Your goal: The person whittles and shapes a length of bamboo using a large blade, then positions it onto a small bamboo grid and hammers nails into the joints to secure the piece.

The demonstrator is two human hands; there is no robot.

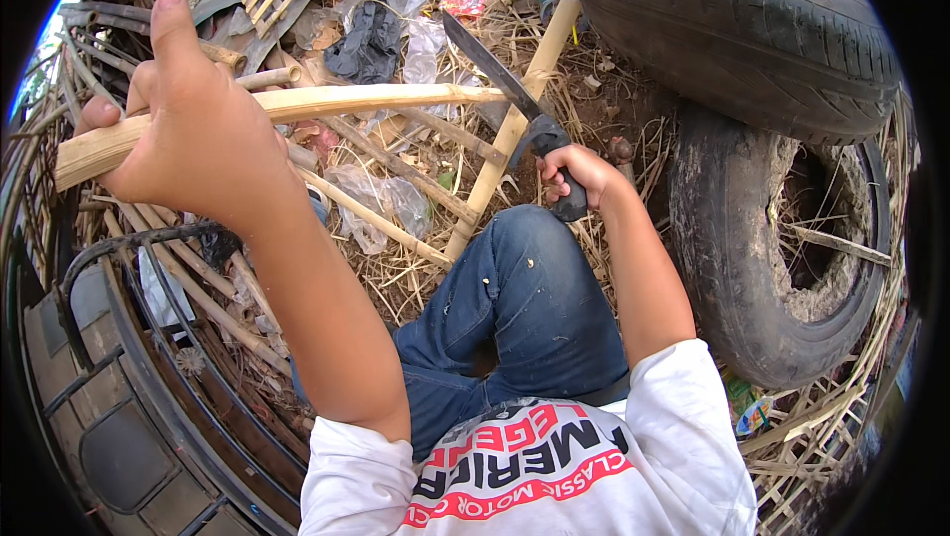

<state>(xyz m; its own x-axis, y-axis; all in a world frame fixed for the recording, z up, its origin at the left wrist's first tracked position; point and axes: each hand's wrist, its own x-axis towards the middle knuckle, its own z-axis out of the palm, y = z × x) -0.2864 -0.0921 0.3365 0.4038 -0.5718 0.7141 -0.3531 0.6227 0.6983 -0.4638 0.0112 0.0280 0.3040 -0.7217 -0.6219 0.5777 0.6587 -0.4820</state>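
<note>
- The left hand is closed around a pale bamboo stick, fingers wrapped over the top and thumb raised. It grips near one end, so most of the stick juts out level toward the right hand and the far end is free to be worked.
- The right hand is clenched on the dark handle of a long knife. The blade slants up and away from the hand, and its edge meets the far tip of the bamboo stick, seemingly so a cut would run away from the body.
- A second, thicker bamboo pole lies on the ground just beyond the right hand, passing under the blade; it looks like a rest beneath the cutting point, though whether it touches the stick cannot be told.
- The bent knee in blue jeans sits between the two forearms, below the right hand.
- Two worn tyres lie stacked right of the right hand.
- Split bamboo strips, dry straw and plastic scraps litter the ground between and beyond the hands.
</note>
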